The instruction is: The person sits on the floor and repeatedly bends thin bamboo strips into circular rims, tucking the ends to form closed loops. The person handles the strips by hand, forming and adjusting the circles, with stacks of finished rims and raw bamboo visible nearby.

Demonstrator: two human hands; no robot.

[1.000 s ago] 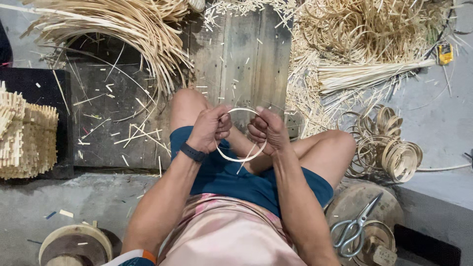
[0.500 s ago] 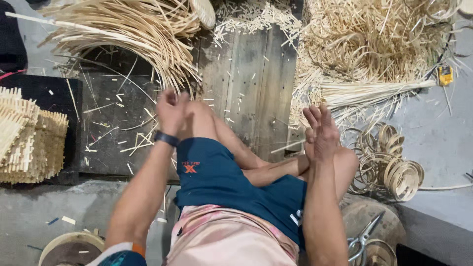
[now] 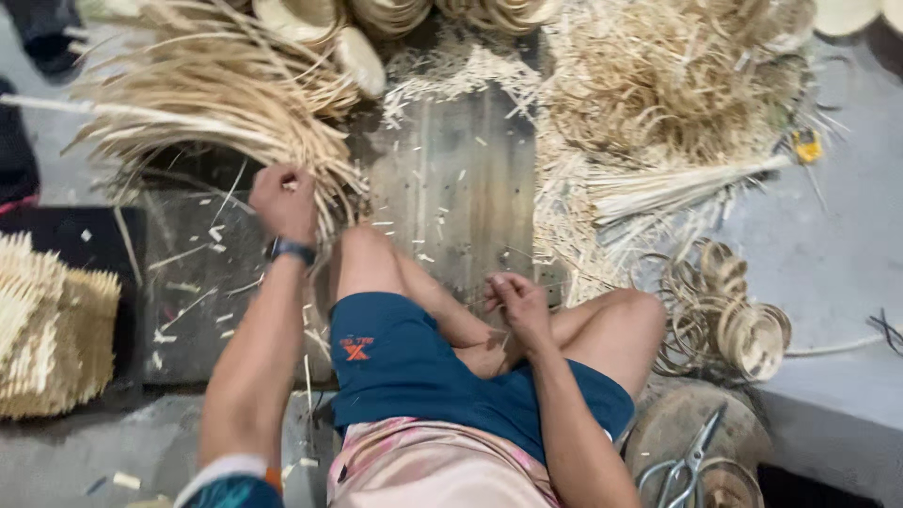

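where the left hand [image 3: 282,202] had closed around the near ends of the long cane strips [image 3: 216,103], the fingers were clenched on a strand or two at the edge of the fanned bundle, which lay spread across the dark mat [image 3: 188,282] within an arm's reach, probably so single pieces could be drawn out without shifting. the right hand [image 3: 517,306] rested loosely curled between the knees, over the crossed legs; whether it pinched anything i could not tell. ahead lay a wooden board [image 3: 461,188] littered with offcuts. finished coiled rings [image 3: 734,320] sat piled by the right knee, scissors [image 3: 682,466] on a round stump behind them, and a stacked pale woven bundle [image 3: 52,329] far left.
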